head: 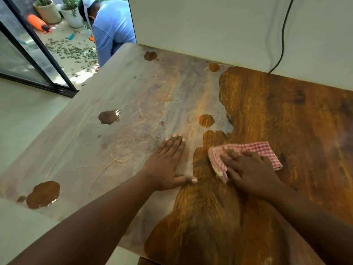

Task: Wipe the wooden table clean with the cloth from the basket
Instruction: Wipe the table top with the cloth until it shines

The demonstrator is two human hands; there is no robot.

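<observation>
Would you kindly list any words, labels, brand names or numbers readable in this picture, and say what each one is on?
None: no readable text shows anywhere in the head view.
The checked cloth under the right hand bears only a red-and-white pattern.
The wooden table, on which the left hand lies flat, shows only dust, wet patches and ring marks.
The orange bottle outside shows no legible label.
</observation>
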